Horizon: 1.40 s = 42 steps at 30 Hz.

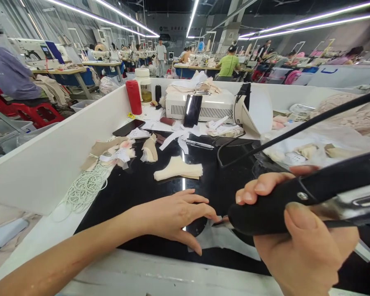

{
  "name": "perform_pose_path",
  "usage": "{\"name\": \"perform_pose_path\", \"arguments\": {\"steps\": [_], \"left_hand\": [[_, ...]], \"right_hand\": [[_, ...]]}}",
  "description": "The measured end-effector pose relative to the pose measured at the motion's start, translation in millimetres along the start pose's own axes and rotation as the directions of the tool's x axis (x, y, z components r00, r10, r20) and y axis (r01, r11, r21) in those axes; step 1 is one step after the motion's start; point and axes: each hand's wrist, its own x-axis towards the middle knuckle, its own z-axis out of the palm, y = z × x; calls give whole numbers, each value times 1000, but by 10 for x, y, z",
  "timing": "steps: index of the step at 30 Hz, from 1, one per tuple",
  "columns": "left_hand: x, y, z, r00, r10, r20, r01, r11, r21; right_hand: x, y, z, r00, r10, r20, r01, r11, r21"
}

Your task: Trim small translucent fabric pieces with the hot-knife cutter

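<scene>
My left hand [179, 216] lies low over the black work surface [132, 197], fingers spread. Its index fingertip presses at the edge of a thin grey-white piece of material [225, 240], and the thumb rests near its left end. My right hand [305, 242] wraps around a thick black-handled tool [265, 209] with a screw in its side and a metal part behind. The tool's narrow tip points left and meets the material close to my left index finger. Just beyond my left hand sits a stack of cream cut pieces [179, 168].
A black cable [311, 123] crosses at the right. Behind stand a white vented box [175, 102], a phone [193, 110], a red bottle [133, 97] and a white lamp-like shade [259, 107]. Pale green cord [86, 185] and fabric scraps [111, 154] lie left, beside a white partition [49, 156].
</scene>
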Motion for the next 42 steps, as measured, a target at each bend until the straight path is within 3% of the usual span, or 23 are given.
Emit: {"name": "perform_pose_path", "arguments": {"steps": [5,23,28,35,42], "left_hand": [[-23,19,-18,999,-37,5,37,999,-32],[-11,7,-7,999,-42,24,43,999,-19],[-22,-20,23,1000,-11,-4,11,1000,8],[-26,-24,29,1000,0,-21,0,1000,-13],[-22,29,-17,1000,-24,-5,24,1000,-6]], "right_hand": [[-13,40,-5,997,5,74,-4,1000,-10],[-67,38,37,996,40,80,-41,999,18],[-130,38,41,991,28,133,-35,998,47],[-145,-2,41,988,86,132,-89,996,19],[-216,-77,47,951,180,253,-192,981,25]]}}
